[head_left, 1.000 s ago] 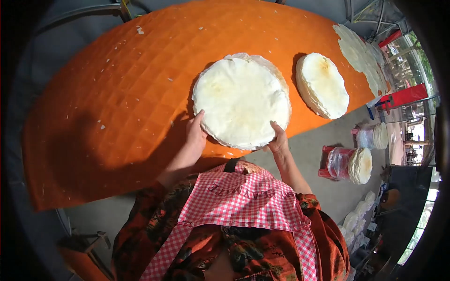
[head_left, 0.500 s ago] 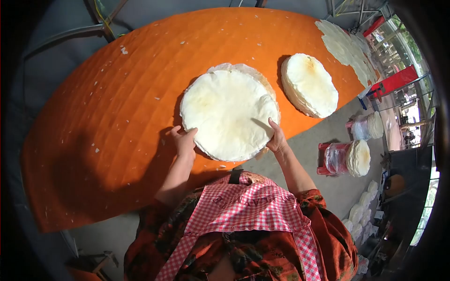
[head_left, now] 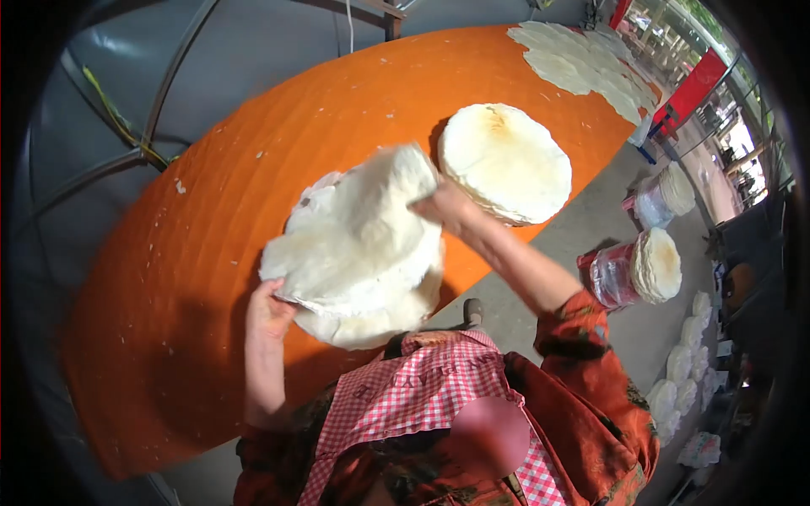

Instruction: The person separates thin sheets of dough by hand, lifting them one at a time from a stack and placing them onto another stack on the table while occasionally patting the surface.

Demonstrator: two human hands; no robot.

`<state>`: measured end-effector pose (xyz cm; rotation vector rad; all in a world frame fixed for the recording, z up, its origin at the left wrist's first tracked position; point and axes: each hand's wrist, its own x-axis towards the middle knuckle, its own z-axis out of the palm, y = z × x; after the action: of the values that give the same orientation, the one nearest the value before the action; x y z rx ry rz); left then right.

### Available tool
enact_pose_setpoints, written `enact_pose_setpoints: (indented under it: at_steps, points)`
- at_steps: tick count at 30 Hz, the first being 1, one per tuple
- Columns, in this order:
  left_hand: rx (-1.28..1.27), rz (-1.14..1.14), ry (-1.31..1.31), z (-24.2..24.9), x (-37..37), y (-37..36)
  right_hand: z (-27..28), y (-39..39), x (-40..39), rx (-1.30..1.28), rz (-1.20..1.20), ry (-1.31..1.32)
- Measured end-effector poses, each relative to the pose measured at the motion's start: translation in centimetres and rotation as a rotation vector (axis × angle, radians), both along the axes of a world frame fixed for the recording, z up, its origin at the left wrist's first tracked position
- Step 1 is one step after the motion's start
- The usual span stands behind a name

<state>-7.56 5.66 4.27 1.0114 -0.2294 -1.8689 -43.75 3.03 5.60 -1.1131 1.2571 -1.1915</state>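
Orange cloth-covered tabletop [head_left: 211, 253], scattered white flakes, grey floor [head_left: 506, 291] off its near-right edge. Clock read on the view, 12 pointing away from the body. White, round, thin floppy sheets [head_left: 337, 253] sit near the tabletop's near edge, straight out in front of the person; the upper part is lifted and folded, blurred. Hands apart, both on it: left hand [head_left: 268, 310] pinches the rim at 8 o'clock, right hand [head_left: 447, 207] grips the raised edge at 2 o'clock. Span between hands runs 8 to 2; round outline, so no clear long axis. More pale sheet shows underneath at 5 to 6 o'clock. Second white round stack, browned on top [head_left: 506, 160], lies at 2 o'clock, just beside the right hand, well apart from the left. Right hand is clearly nearer. Translucent pale flat sheets [head_left: 582, 67] farther out, also about 2 o'clock.
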Motion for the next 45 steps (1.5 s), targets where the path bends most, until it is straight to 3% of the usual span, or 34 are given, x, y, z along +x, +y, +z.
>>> enact_pose_setpoints:
  at_steps: [2, 3, 4, 6, 7, 9, 10, 13, 16, 17, 19, 23, 25, 28, 30, 33, 36, 37, 40, 42, 43, 45]
  points:
    - [-0.392, -0.181, -0.008, 3.1, -3.7, -0.9, 5.8, -1.7, -3.6, -0.204, 0.015, 0.187]
    - [-0.563, -0.284, -0.016, 5.2, -6.1, -1.3, 11.3, -0.6, -5.2, -0.103, 0.001, 0.309]
    - [-0.717, -0.319, -0.207, 7.3, -8.7, -1.6, 15.5, 0.2, -7.3, 0.005, -0.001, 0.436]
    - [-0.682, -0.212, -0.230, 12.5, -15.1, -1.1, 16.4, -1.3, -14.2, -0.150, 0.000, 0.140]
    - [-0.627, -0.163, -0.037, 13.8, -18.1, -1.6, 17.7, -0.3, -16.9, -0.240, -0.063, 0.092]
    - [-0.628, -0.041, -0.087, 15.7, -25.0, -1.5, 19.9, 2.0, -22.2, -0.308, -0.200, 0.005]
    - [-0.640, -0.098, 0.078, 15.9, -27.9, -1.7, 19.3, 2.5, -26.5, -0.302, -0.190, -0.015]
    - [-0.646, -0.069, 0.115, 12.4, -38.7, -1.8, 14.3, 3.1, -37.0, -0.323, -0.171, -0.110]
    - [-0.501, -0.068, 0.056, 4.7, -43.6, -3.5, 4.6, 2.9, -41.2, -0.145, -0.297, -0.331]
    - [-0.380, -0.129, -0.001, 0.6, -44.4, -4.6, 0.5, 3.0, -41.9, -0.102, -0.311, -0.307]
    - [-0.099, -0.214, -0.391, -6.5, -45.4, -5.8, -5.1, 3.9, -42.4, -0.030, -0.289, -0.291]
    - [-0.332, -0.232, -0.766, -7.2, -46.4, -5.5, -8.8, 3.5, -43.9, 0.128, -0.259, -0.413]
    - [-0.433, -0.323, -1.219, -7.3, -46.5, -6.5, -8.6, 3.6, -44.3, 0.254, -0.277, -0.392]
    - [-0.667, -0.294, -1.463, -7.3, -47.3, -8.2, -7.5, 2.7, -44.2, 0.229, -0.286, -0.343]
    - [-0.678, -0.271, -1.243, -6.6, -48.0, -8.9, -4.7, 2.7, -43.3, 0.115, -0.259, -0.311]
    - [-0.456, -0.054, -0.474, 2.2, -49.8, -6.6, -1.9, 2.2, -43.5, 0.095, -0.230, -0.361]
    - [-0.212, -0.132, -0.462, -2.7, -46.6, -7.5, -2.2, 2.5, -43.7, 0.134, -0.249, -0.317]
    - [-0.125, -0.109, -0.220, -11.0, -44.8, -9.0, -4.7, 2.4, -43.8, 0.124, -0.264, -0.235]
    - [-0.141, -0.075, -0.335, -10.5, -46.4, -3.3, -9.4, 2.9, -43.5, 0.097, -0.317, -0.172]
    - [-0.141, -0.198, -0.540, -7.9, -46.4, -3.6, -9.1, 2.9, -43.5, 0.122, -0.329, -0.267]
    - [-0.128, -0.259, -0.643, -7.0, -46.2, -3.0, -8.3, 3.1, -43.4, 0.122, -0.295, -0.148]
    - [-0.221, -0.160, -0.999, -6.1, -46.0, -2.6, -4.1, 4.1, -44.2, 0.378, -0.248, 0.039]
